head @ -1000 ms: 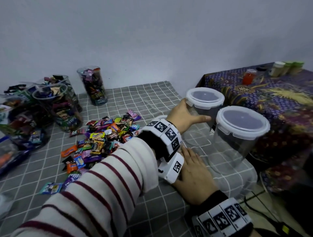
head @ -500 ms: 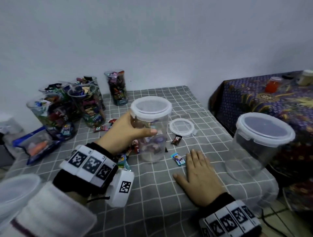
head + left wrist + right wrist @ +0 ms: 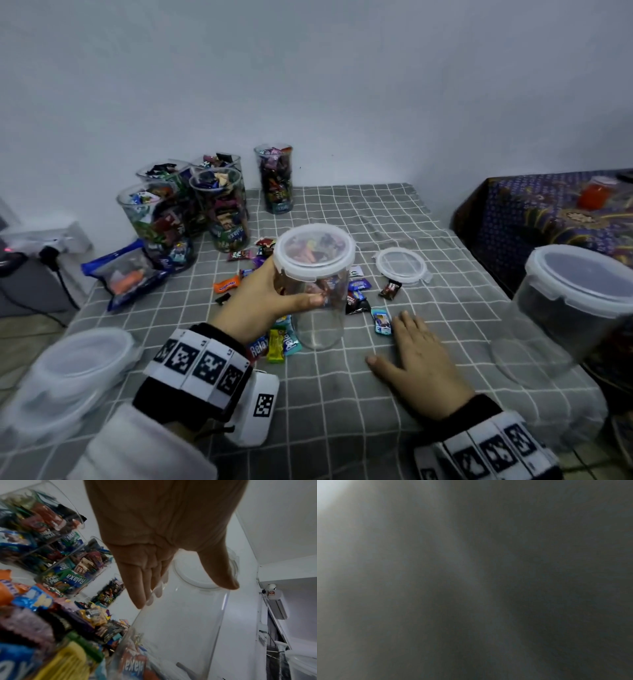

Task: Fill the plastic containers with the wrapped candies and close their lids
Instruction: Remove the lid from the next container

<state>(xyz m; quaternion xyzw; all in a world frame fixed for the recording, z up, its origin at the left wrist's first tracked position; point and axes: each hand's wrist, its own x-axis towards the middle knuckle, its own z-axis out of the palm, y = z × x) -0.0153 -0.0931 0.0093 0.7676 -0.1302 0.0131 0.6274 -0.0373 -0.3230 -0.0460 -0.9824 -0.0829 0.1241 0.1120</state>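
Note:
My left hand (image 3: pixel 270 301) grips a clear, empty plastic container (image 3: pixel 317 294) with a translucent lid on it, standing upright in the middle of the grey checked table (image 3: pixel 342 404). In the left wrist view the fingers (image 3: pixel 142 588) and thumb wrap the container (image 3: pixel 180 622) just under its lid. Wrapped candies (image 3: pixel 274 342) lie scattered around and behind it. My right hand (image 3: pixel 418 356) lies flat and open on the cloth to the right, beside a blue candy (image 3: pixel 381 321). The right wrist view is dark.
A loose lid (image 3: pixel 401 265) lies behind the right hand. Another lidded empty container (image 3: pixel 568 305) stands at the table's right edge, and a blurred one (image 3: pixel 68 373) at front left. Several candy-filled open tubs (image 3: pixel 219 209) and a candy bag (image 3: pixel 126 274) sit at back left.
My left hand has carried the lidded container from the right side over to the middle of the table, among the candies. The right hand has stayed flat on the cloth.

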